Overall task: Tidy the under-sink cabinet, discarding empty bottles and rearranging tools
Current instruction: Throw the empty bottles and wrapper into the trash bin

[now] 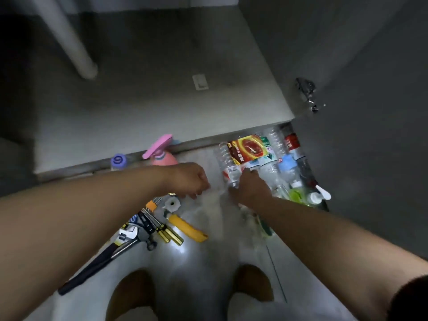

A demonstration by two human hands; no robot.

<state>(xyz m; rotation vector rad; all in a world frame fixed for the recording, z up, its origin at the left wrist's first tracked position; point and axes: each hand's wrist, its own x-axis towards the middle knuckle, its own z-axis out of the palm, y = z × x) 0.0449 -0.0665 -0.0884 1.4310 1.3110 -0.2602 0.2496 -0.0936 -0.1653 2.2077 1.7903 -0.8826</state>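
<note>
Several plastic bottles (266,158) lie packed together on the floor at the right, one with a red and yellow label (247,149). My right hand (251,191) reaches into the near end of this pile, its fingers curled round a clear bottle (228,167). My left hand (188,181) is just to its left, fingers curled, pinching the edge of a thin clear plastic bag (208,209) that hangs between the two hands. Tools lie below my left hand: an adjustable wrench (125,237), yellow-handled screwdrivers (170,235), a yellow utility knife (187,228) and a white plastic fitting (172,202).
A pink spray bottle (159,156) and a purple-capped bottle (118,161) stand at the cabinet's front edge. Inside the cabinet a grey drain pipe (71,47) slants down at the left. The open door with its hinge (305,89) is at the right. My feet (252,281) are near the bottom.
</note>
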